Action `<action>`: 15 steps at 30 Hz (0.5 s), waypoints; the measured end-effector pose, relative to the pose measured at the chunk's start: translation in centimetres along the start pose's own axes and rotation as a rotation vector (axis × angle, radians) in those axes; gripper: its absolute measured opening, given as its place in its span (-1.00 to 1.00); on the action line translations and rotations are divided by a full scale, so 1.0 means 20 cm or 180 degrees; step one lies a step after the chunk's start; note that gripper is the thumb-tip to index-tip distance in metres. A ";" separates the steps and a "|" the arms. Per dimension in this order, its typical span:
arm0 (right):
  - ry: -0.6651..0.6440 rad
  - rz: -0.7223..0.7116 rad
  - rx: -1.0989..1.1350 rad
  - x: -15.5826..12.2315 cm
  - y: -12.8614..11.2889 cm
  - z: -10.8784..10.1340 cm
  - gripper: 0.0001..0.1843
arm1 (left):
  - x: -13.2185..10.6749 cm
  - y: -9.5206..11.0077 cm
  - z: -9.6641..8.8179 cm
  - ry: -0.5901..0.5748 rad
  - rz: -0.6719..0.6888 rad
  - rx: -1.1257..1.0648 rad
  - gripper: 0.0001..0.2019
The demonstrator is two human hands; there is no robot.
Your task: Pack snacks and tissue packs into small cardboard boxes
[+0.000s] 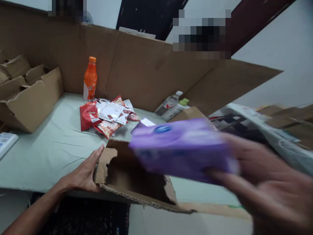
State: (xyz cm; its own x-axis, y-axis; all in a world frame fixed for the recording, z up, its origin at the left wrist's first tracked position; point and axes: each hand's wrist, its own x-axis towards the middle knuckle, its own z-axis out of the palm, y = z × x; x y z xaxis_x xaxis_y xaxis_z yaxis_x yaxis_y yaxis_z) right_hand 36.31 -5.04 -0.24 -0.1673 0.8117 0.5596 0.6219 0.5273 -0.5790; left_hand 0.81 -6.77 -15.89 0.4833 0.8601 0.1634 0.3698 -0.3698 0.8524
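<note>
My right hand [259, 182] is closed around one end of a purple tissue pack [176, 150], which is blurred by motion. The pack is above the right part of an open cardboard box [129, 191] with torn edges. My left hand [85, 173] grips the box's left end, thumb up at the top edge. Shadow fills the part of the box's inside that shows, and the pack hides the rest. Just behind the box lies a pile of red and white snack packets [110, 112].
An orange bottle [90, 80] stands against a tall cardboard wall [144, 68]. Two clear bottles [168, 106] lean at the back right. Several cardboard boxes [34, 101] stand at the left, near a white device [7, 143]. A pale cloth [66, 140] covers the surface.
</note>
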 end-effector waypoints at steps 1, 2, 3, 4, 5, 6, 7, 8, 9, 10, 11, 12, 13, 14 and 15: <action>0.0465 0.0270 0.0105 -0.01 0.06 -0.05 -0.43 | -0.01 0.01 -0.01 0.0019 -0.0018 -0.0023 0.37; 0.0749 0.0491 0.0153 -0.03 0.12 -0.08 -0.40 | -0.02 0.02 -0.04 0.0017 -0.0032 -0.0036 0.35; 0.0866 0.0642 0.0092 -0.04 0.19 -0.08 -0.39 | -0.04 0.03 -0.08 0.0009 -0.0045 -0.0039 0.32; 0.0866 0.0727 -0.0094 -0.05 0.27 -0.05 -0.39 | -0.07 0.04 -0.12 -0.0006 -0.0069 -0.0024 0.30; 0.0717 0.0748 -0.0332 -0.06 0.35 0.01 -0.40 | -0.11 0.06 -0.18 0.0001 -0.0106 0.0016 0.28; 0.0456 0.0698 -0.0534 -0.07 0.43 0.09 -0.42 | -0.16 0.07 -0.25 0.0057 -0.0167 0.0084 0.26; 0.0173 0.0566 -0.0670 -0.08 0.52 0.18 -0.44 | -0.21 0.09 -0.31 0.0190 -0.0243 0.0181 0.23; -0.0164 0.0420 -0.0680 -0.09 0.59 0.28 -0.44 | -0.27 0.10 -0.38 0.0454 -0.0318 0.0310 0.22; -0.0458 0.0247 -0.0668 -0.10 0.67 0.37 -0.44 | -0.31 0.11 -0.44 0.0865 -0.0393 0.0468 0.22; -0.0633 0.0096 -0.0683 -0.10 0.73 0.46 -0.43 | -0.34 0.12 -0.49 0.1344 -0.0461 0.0659 0.24; -0.0734 -0.0019 -0.0717 -0.11 0.78 0.54 -0.40 | -0.36 0.13 -0.54 0.1857 -0.0521 0.0871 0.26; -0.0737 -0.0094 -0.0774 -0.12 0.82 0.59 -0.37 | -0.36 0.12 -0.58 0.2337 -0.0559 0.1074 0.29; -0.0680 -0.0119 -0.0828 -0.13 0.85 0.63 -0.35 | -0.34 0.12 -0.61 0.2730 -0.0556 0.1242 0.30; -0.0606 -0.0101 -0.0859 -0.14 0.86 0.65 -0.32 | -0.29 0.10 -0.64 0.3023 -0.0518 0.1342 0.30; -0.0535 -0.0069 -0.0863 -0.16 0.87 0.66 -0.28 | -0.23 0.07 -0.66 0.3230 -0.0456 0.1373 0.27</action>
State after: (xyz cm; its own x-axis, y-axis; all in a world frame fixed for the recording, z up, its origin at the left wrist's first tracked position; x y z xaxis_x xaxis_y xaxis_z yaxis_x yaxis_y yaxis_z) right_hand 37.55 4.89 -19.86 -0.2929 0.8430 0.4512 0.7941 0.4773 -0.3762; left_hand -11.35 -6.54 -8.80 -0.3864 0.7203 0.5760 0.7105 -0.1658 0.6839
